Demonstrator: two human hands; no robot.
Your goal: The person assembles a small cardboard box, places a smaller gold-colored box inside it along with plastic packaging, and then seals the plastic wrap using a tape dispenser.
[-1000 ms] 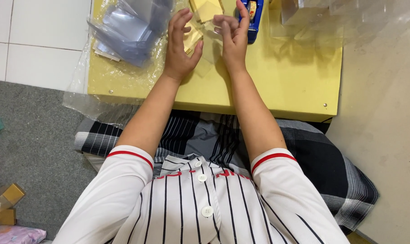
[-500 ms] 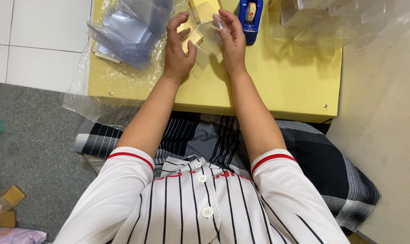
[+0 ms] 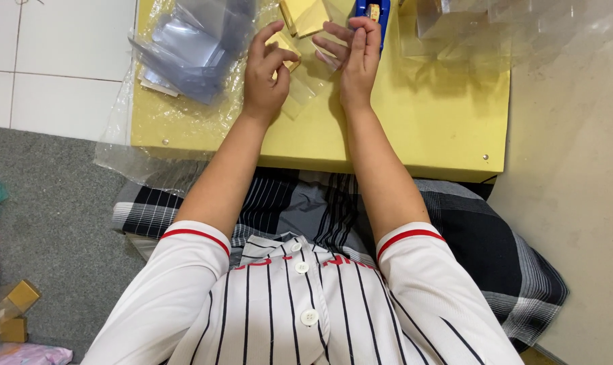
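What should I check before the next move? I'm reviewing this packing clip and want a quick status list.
1. Left hand pinches the small yellow box: ok.
2. Right hand has its fingers on the clear bag: ok.
3. Bag mouth open wide enough: cannot tell.
4. Stack of clear sleeves lies beside the left hand: ok.
5. Blue tape dispenser stands just beyond the right hand: ok.
6. Bare patch of the yellow table: ok.
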